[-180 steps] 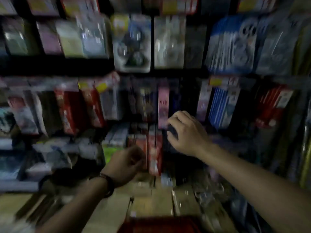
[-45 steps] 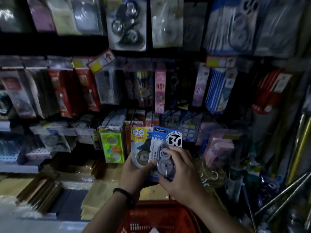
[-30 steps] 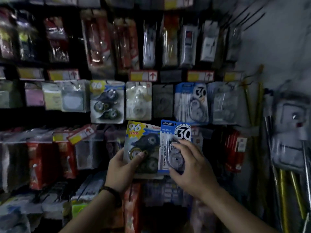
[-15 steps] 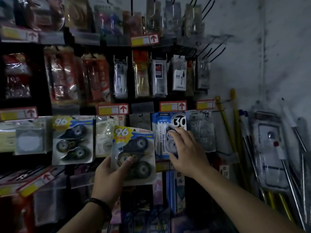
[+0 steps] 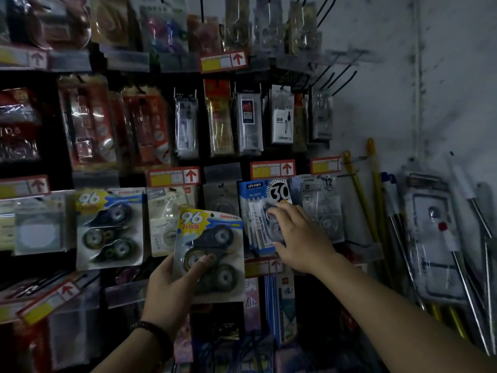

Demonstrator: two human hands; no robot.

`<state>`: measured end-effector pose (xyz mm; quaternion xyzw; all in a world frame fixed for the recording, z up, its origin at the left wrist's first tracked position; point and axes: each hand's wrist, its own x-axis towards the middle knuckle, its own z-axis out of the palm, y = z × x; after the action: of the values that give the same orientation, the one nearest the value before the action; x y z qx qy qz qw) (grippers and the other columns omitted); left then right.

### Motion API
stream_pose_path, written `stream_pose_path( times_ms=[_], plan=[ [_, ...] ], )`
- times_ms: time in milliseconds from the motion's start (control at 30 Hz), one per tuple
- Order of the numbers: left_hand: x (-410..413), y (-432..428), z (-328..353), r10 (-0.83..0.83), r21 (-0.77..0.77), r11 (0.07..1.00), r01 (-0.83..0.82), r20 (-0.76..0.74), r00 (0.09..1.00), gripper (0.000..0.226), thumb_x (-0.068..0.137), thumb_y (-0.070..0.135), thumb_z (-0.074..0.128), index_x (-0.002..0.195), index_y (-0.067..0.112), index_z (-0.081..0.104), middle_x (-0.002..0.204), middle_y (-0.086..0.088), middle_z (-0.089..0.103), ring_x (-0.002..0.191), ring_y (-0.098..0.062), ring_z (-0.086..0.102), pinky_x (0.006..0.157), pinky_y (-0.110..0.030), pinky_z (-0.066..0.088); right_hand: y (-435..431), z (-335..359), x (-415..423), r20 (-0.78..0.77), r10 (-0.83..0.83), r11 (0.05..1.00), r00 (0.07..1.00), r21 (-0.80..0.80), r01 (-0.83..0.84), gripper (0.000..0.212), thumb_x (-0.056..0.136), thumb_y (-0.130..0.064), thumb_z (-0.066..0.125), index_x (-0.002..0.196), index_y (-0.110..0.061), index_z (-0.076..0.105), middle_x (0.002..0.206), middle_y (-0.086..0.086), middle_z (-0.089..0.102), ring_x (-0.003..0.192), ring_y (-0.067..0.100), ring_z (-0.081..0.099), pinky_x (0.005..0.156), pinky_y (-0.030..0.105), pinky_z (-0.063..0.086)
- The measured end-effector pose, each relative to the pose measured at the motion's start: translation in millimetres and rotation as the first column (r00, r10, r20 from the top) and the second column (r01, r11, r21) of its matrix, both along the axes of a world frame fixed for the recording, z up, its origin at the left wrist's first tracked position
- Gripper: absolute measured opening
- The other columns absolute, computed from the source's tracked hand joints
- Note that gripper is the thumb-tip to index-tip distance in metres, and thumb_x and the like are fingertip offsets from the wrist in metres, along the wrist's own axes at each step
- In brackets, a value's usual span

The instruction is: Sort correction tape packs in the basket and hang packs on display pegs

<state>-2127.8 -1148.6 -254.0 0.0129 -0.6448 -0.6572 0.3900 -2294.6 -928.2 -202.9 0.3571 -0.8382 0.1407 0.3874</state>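
Lifted slightly, left hand [image 5: 172,285] grips a yellow-blue "96" correction tape blister pack [image 5: 211,253]; right hand [image 5: 301,238] presses spread fingers on blue "30" pack [image 5: 262,211], grip unclear.

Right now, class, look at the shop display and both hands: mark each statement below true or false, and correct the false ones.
1. The left hand holds a pack marked 96. True.
2. The right hand rests on a blue pack marked 30. True.
3. The 30 pack lies in a basket. False: it is up at the display pegs, and no basket is in view.
4. No other 96 pack is on the display. False: one hangs to the left.
5. The left wrist wears a dark band. True.
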Motion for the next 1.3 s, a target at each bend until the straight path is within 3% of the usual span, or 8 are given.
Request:
stream_pose_path(
  times_ms=[67, 200, 333, 467, 733, 1067, 1167, 1300],
  plan=[
    [-0.3, 0.2, 2.7, 0.006, -0.012, 1.000, -0.006, -0.008, 1.000, 0.017, 0.092, 0.018, 0.081, 0.108, 0.019, 0.076, 0.095, -0.001, 0.085, 0.085, -0.025, 0.083, 0.070, -0.048, 0.066, -5.4, 3.9, 1.1, 0.014, -0.026, 1.000, 1.000, 0.012, 0.025, 0.073, 0.095, -0.028, 0.070, 0.155, -0.023, 0.030, 0.158, -0.004, 0.025, 0.144, 0.020, 0.031, 0.100, 0.041, 0.054],
    [-1.1, -0.9, 3.6, 0.011, -0.009, 1.000, -0.011, -0.026, 1.000, 0.016, 0.093, 0.017, 0.080, 0.108, 0.018, 0.075, 0.095, -0.002, 0.085, 0.084, -0.026, 0.083, 0.060, -0.043, 0.066, -20.7, 6.7, -0.5, 0.019, -0.066, 0.997, 0.998, 0.036, 0.065, 0.066, 0.097, -0.018, 0.065, 0.154, -0.020, 0.033, 0.157, 0.002, 0.027, 0.141, 0.025, 0.041, 0.092, 0.042, 0.056],
    [0.3, -12.5, 0.7, -0.003, 0.029, 1.000, 0.004, -0.029, 1.000, 0.027, 0.091, 0.019, 0.082, 0.117, 0.015, 0.075, 0.108, -0.008, 0.084, 0.102, -0.033, 0.081, 0.091, -0.059, 0.063, -28.6, -1.9, 11.0, -0.009, -0.049, 0.999, 0.999, -0.019, 0.049, 0.058, 0.096, -0.031, 0.065, 0.148, -0.018, 0.043, 0.156, 0.003, 0.032, 0.138, 0.028, 0.046, 0.101, 0.046, 0.052],
    [11.6, -22.4, 1.3, 0.008, 0.004, 1.000, -0.008, -0.070, 0.998, 0.028, 0.093, 0.017, 0.079, 0.119, 0.015, 0.073, 0.107, -0.006, 0.084, 0.099, -0.027, 0.081, 0.070, -0.033, 0.066, -43.0, -14.4, 43.9, -0.266, 0.179, 0.970, 0.947, -0.114, -0.216, 0.045, 0.092, -0.044, 0.065, 0.127, -0.017, 0.061, 0.127, 0.004, 0.054, 0.122, 0.028, 0.054, 0.100, 0.048, 0.050],
    [43.3, -57.3, 1.5, 0.076, -0.059, 0.995, -0.080, -0.068, 0.995, 0.030, 0.094, 0.017, 0.078, 0.123, 0.017, 0.073, 0.115, -0.005, 0.083, 0.110, -0.025, 0.079, 0.099, -0.054, 0.061, -106.9, -14.8, 97.8, -0.055, 0.391, 0.917, 0.919, 0.107, -0.384, 0.114, 0.080, -0.075, 0.069, 0.167, -0.027, 0.015, 0.175, -0.005, 0.006, 0.161, 0.018, 0.008, 0.128, 0.044, 0.027],
    [89.4, -124.3, 8.3, 0.183, -0.099, 0.979, -0.180, 0.016, 0.983, 0.040, 0.087, 0.033, 0.083, 0.124, 0.022, 0.070, 0.113, -0.003, 0.083, 0.106, -0.022, 0.080, 0.094, -0.057, 0.064, -188.8, 0.6, 130.4, -0.119, 0.456, 0.887, 0.882, 0.147, -0.439, 0.108, 0.064, -0.074, 0.078, 0.154, -0.027, 0.040, 0.156, 0.003, 0.030, 0.149, 0.026, 0.030, 0.120, 0.047, 0.038],
    [98.0, -143.6, 9.9, 0.389, -0.225, 0.904, -0.365, 0.076, 0.918, 0.061, 0.080, 0.061, 0.078, 0.125, 0.022, 0.061, 0.114, 0.000, 0.076, 0.103, -0.018, 0.075, 0.093, -0.053, 0.063, -212.5, 10.1, 134.8, -0.221, 0.386, 0.917, 0.896, 0.201, -0.345, 0.105, 0.062, -0.076, 0.077, 0.148, -0.024, 0.046, 0.148, 0.008, 0.037, 0.138, 0.031, 0.039, 0.113, 0.049, 0.043],
    [110.5, -165.5, 7.9, 0.564, -0.437, 0.756, -0.488, 0.056, 0.824, 0.039, 0.093, 0.046, 0.076, 0.120, 0.023, 0.059, 0.113, 0.005, 0.071, 0.102, -0.012, 0.070, 0.089, -0.042, 0.061, -235.7, 20.2, 134.9, -0.263, 0.323, 0.937, 0.909, 0.223, -0.268, 0.100, 0.060, -0.068, 0.079, 0.144, -0.022, 0.047, 0.145, 0.012, 0.040, 0.134, 0.034, 0.041, 0.113, 0.049, 0.043]
  ],
)
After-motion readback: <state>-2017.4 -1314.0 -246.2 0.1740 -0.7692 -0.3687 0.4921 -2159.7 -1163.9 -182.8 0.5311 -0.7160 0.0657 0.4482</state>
